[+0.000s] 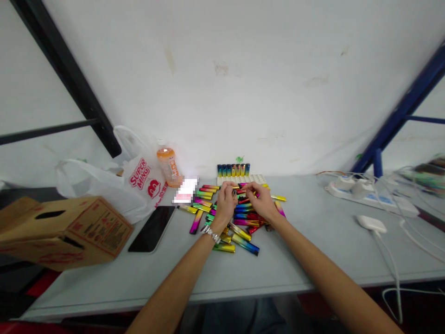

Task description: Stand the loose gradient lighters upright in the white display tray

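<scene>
Many shiny coloured lighters [246, 244] lie in a loose pile on the grey table [271, 273]. Over the pile, my left hand [225, 202], with a metal watch at its wrist, has its fingers bent together around something too small to make out, likely a lighter's end. My right hand [260, 200] is close beside it, fingers pinched at a lighter that lies between the hands. Behind them a white tray [256, 178] with rows of holes holds several upright lighters [233, 170] along its back left part.
To the left are a cardboard box [93, 232], a white plastic bag [139, 181], an orange drink bottle [168, 164] and a dark phone [153, 229]. A power strip [371, 197] and a white charger [371, 224] with cables lie at the right.
</scene>
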`<state>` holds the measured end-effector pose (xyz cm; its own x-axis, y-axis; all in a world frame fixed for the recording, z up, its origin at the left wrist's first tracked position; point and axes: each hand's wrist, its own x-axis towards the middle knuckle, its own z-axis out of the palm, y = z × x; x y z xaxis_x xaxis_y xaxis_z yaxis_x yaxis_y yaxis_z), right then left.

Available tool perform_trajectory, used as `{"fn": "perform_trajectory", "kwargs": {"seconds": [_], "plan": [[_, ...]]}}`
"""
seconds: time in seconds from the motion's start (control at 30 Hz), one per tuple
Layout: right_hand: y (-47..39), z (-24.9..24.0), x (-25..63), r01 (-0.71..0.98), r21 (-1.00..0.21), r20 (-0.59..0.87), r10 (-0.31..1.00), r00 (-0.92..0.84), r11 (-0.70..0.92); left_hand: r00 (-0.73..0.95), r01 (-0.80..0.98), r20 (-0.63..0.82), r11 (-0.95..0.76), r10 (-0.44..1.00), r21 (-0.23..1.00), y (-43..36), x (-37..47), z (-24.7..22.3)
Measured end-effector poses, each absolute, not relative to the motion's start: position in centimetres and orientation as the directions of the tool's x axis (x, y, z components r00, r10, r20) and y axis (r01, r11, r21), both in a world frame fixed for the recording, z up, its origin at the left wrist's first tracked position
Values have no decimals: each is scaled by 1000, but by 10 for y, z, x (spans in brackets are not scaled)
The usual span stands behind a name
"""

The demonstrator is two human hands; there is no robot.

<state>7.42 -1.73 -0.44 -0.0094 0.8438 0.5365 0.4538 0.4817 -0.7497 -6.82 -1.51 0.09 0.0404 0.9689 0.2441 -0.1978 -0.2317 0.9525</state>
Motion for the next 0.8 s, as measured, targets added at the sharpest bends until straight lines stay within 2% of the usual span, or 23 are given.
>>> {"fn": "perform_trajectory", "kwargs": {"seconds": [0.1, 0.37, 0.57, 0.8], "plan": [[-17, -6, 74, 453, -750, 534, 845, -15, 482, 73, -196, 276, -258, 958, 946, -14, -66, -4], [-18, -4, 75, 436, -759, 533, 846, -12, 484, 112, -225, 189, -160, 976, 961, -24, -71, 9], [-18, -6, 75, 418, -765, 527, 850, -30, 489, 95, -225, 200, -175, 975, 959, -21, -70, 6], [-29, 4, 67, 316, -778, 544, 834, -90, 542, 170, -299, 165, -108, 972, 948, -23, -70, 1]]}}
